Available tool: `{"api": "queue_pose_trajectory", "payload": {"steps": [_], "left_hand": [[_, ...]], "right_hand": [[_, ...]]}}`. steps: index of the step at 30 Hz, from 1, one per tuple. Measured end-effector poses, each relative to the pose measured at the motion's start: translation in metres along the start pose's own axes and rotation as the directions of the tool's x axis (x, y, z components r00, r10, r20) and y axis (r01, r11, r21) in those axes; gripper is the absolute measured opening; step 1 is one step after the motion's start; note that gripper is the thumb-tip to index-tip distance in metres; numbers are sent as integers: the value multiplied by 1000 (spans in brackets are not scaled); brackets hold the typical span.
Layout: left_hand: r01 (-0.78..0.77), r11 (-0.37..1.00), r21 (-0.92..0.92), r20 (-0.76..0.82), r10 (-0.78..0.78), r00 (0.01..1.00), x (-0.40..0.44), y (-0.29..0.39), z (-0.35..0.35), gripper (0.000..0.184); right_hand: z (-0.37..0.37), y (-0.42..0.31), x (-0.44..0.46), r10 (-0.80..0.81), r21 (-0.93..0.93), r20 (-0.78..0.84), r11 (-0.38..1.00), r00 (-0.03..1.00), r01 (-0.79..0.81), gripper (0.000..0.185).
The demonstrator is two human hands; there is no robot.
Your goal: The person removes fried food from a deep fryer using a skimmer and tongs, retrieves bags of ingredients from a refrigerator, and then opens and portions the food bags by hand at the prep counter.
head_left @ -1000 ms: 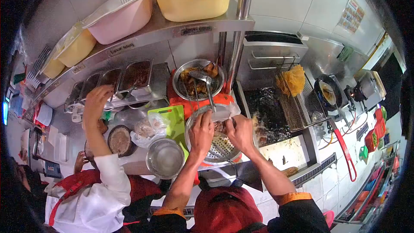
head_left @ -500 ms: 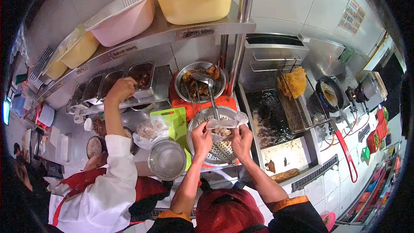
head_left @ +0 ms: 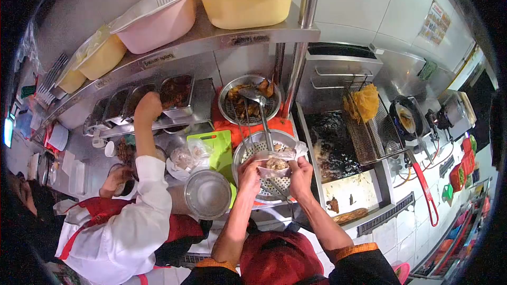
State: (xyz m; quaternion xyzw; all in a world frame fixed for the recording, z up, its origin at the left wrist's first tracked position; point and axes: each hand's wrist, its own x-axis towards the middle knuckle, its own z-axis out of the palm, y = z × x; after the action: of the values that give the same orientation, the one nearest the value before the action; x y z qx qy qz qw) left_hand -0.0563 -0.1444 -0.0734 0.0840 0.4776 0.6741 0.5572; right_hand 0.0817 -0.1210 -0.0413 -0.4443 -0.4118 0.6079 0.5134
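Between my two hands I hold a clear plastic bag [head_left: 275, 164] with pale, lumpy food in it. My left hand [head_left: 249, 174] grips its left side and my right hand [head_left: 301, 175] its right side, where the loose plastic sticks up. Right under the bag lies a perforated metal strainer bowl [head_left: 244, 153], partly covered by my hands. Behind it, a second metal bowl [head_left: 228, 111] holds dark fried pieces, and a skimmer [head_left: 262, 111] leans across from it toward the strainer.
On the right are a fryer with dark oil [head_left: 332, 137], a wire basket [head_left: 369, 137] with a red handle, and a pan [head_left: 406, 116]. To the left, a co-worker's hand [head_left: 149, 106] is over steel food trays [head_left: 177, 111]. A green board [head_left: 219, 150] and clear tub [head_left: 207, 195] are nearby.
The bag has opened out and tilted, showing more of the food. The co-worker's raised hand has shifted from the right tray toward the left. The whole view has moved slightly.
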Motion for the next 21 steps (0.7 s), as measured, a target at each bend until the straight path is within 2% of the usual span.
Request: {"api": "queue_pose_trajectory", "payload": {"steps": [3,4,5,7,8,9,10,11,12,13,14,15,16,17,18,19,20,21], "left_hand": [[3,998,-59,87,2,996,2,-1,-4,23],[-64,997,-38,58,66,996,-3,7,5,22],[-118,993,-17,48,119,992,-5,11,19,23],[-46,999,-5,193,47,980,-2,13,46,30],[-73,996,48,265,58,963,-6,18,69,37],[-105,990,98,275,74,959,-4,23,95,34],[-132,978,165,292,79,953,-7,30,128,31],[-164,959,230,303,90,949,-11,32,161,28],[-238,945,223,384,140,913,-6,27,190,26],[-315,926,208,462,191,866,-3,20,218,24],[-246,945,216,487,114,866,2,10,245,23],[-179,957,226,511,40,858,2,2,271,23],[-34,963,267,459,-96,883,-17,9,296,24],[-48,963,266,484,-90,870,-17,0,313,24],[40,953,302,451,-180,874,-12,-14,328,28],[129,932,338,413,-270,870,-3,-30,342,33],[130,960,248,538,-248,806,15,-55,352,31],[123,960,252,557,-248,793,13,-61,361,31]], "right_hand": [[0,2,1,73,47,21,996,997,-74,15],[-6,1,5,80,52,42,995,996,-82,14],[-11,0,8,22,-20,59,1000,998,-21,11],[-29,-17,16,-43,-217,27,975,999,48,9],[-32,-42,17,-102,-217,-9,971,995,97,8],[-36,-68,22,-159,-214,-35,966,987,148,9],[-58,-71,40,-247,-296,-61,930,967,219,13],[-69,-99,45,-383,-382,-95,866,919,322,17],[-88,-112,59,-527,-573,-132,732,840,369,18],[-104,-136,64,-585,-707,-129,620,800,339,22],[-125,-157,70,-706,-857,-4,368,709,361,26],[-143,-180,76,-506,-887,-62,424,860,186,29],[-147,-200,73,-372,-601,-227,781,900,172,29],[-152,-218,70,-189,-190,-304,973,934,135,28],[-171,-217,82,-215,-191,-315,968,925,160,28],[-199,-203,102,-305,-353,-405,922,862,160,28],[-224,-190,120,-399,-503,-476,854,784,129,28],[-240,-185,131,-335,-379,-497,914,801,147,29]]}}
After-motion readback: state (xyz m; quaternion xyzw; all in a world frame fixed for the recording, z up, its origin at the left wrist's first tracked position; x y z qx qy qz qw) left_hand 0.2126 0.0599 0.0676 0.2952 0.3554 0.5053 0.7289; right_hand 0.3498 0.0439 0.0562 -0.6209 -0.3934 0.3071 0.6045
